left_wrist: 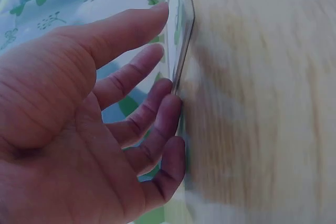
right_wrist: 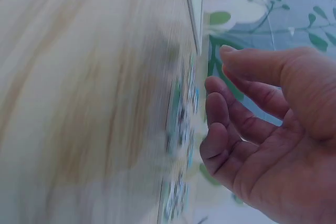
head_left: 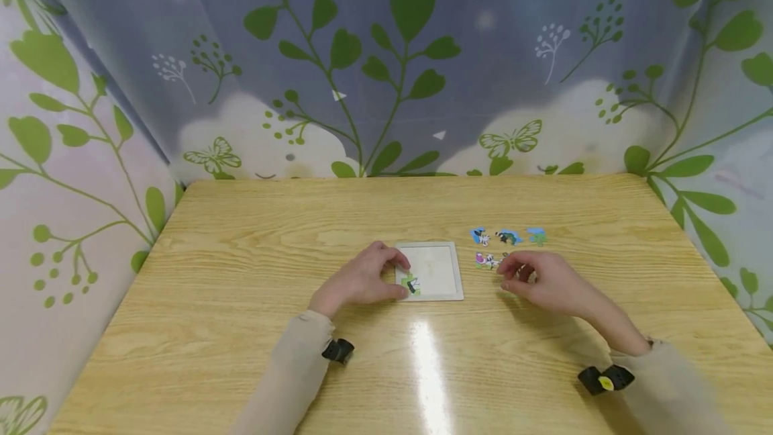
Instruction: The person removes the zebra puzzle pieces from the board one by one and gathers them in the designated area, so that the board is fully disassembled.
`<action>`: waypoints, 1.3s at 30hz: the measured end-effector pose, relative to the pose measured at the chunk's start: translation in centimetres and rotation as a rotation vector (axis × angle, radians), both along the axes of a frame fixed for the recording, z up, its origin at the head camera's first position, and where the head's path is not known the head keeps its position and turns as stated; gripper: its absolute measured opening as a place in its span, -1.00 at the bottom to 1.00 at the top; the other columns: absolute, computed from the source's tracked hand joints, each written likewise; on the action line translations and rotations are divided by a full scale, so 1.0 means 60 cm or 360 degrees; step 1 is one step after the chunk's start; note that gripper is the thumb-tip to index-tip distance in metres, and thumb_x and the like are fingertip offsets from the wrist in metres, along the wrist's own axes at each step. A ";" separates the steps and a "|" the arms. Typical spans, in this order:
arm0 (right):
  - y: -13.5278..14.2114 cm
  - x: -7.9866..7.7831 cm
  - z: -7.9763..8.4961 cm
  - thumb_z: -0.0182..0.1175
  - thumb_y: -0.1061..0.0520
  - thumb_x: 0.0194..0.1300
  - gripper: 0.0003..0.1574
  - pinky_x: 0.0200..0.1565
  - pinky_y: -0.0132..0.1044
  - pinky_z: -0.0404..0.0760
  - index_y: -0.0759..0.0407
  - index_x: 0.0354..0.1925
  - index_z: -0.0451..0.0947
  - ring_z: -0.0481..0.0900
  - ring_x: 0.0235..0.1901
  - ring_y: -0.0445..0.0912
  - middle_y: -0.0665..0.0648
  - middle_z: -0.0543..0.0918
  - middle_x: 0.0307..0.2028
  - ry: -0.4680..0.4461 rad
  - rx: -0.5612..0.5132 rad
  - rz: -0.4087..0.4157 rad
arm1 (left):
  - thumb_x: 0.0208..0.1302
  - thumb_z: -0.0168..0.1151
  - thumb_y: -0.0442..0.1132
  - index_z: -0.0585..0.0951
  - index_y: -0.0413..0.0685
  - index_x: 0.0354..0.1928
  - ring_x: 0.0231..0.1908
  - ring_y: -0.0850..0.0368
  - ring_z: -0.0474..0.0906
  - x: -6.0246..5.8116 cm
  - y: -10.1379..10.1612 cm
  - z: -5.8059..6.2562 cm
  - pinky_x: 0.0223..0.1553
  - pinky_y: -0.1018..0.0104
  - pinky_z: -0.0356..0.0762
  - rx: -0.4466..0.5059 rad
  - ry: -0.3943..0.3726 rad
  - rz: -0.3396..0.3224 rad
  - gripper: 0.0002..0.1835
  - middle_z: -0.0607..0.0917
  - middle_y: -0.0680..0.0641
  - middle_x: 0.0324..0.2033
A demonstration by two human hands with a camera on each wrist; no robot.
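Observation:
A shallow white puzzle tray [head_left: 457,280] lies on the table, with one green puzzle piece [head_left: 411,285] in its lower left corner. My left hand [head_left: 365,276] is at the tray's left side, its thumb and fingers spread around that corner; in the left wrist view, fingertips touch or nearly touch the tray edge [left_wrist: 187,35]. To the right, my right hand [head_left: 552,282] hovers beside the loose puzzle pieces, its fingers loosely bent with nothing visible between them. A pink and white puzzle piece [head_left: 481,260] lies just left of its fingertips, and the fingers partly hide its neighbours.
Behind the right hand lie a blue and white piece [head_left: 480,236], a dark striped piece [head_left: 508,237] and a blue-green piece [head_left: 536,235]. The wooden table [head_left: 272,233] meets a leaf-patterned curtain [head_left: 386,86] at the back and sides.

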State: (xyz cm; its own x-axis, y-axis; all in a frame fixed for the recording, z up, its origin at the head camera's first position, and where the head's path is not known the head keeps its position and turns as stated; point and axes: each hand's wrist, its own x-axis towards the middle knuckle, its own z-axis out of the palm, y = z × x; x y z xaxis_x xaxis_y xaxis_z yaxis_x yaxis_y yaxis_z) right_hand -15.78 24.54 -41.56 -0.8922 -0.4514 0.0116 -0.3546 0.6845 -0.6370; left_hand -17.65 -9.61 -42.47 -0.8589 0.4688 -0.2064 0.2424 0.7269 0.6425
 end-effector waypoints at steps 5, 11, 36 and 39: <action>-0.041 -0.008 -0.005 0.34 0.20 0.35 -0.89 -0.36 -0.38 0.54 0.13 -0.15 0.66 0.56 -0.34 -0.26 -0.03 0.70 -0.30 -0.0031 -0.0034 0.0076 | 0.15 0.51 -0.05 0.61 0.15 0.10 0.10 0.02 0.45 0.002 -0.010 0.000 0.23 -0.01 0.45 -0.0038 0.0002 0.0064 -0.54 0.51 -0.07 0.11; -0.090 -0.022 -0.019 0.31 0.13 0.39 -0.87 -0.26 -0.37 0.56 0.08 -0.10 0.65 0.56 -0.30 -0.23 -0.06 0.67 -0.31 -0.0105 -0.0056 0.0152 | 0.10 0.55 -0.03 0.61 0.15 0.11 0.10 -0.01 0.46 0.002 -0.011 0.000 0.25 -0.02 0.45 -0.0105 0.0012 0.0101 -0.49 0.51 -0.08 0.13; -0.191 -0.040 -0.037 0.46 0.05 0.22 -0.68 -0.22 -0.30 0.44 0.05 -0.06 0.68 0.46 -0.29 -0.15 0.03 0.60 -0.28 -0.0039 0.0087 0.0242 | 0.06 0.59 0.01 0.60 0.16 0.09 0.17 -0.03 0.44 -0.004 -0.009 -0.004 0.28 -0.03 0.44 -0.0126 -0.0031 0.0135 -0.45 0.49 -0.05 0.15; -0.194 -0.042 -0.038 0.46 0.05 0.22 -0.65 -0.27 -0.32 0.39 0.05 -0.02 0.70 0.41 -0.35 -0.15 0.04 0.58 -0.33 -0.0020 0.0088 0.0254 | 0.06 0.59 0.02 0.60 0.18 0.09 0.18 -0.02 0.44 -0.005 -0.010 -0.004 0.29 -0.04 0.43 -0.0132 -0.0034 0.0136 -0.45 0.49 -0.04 0.15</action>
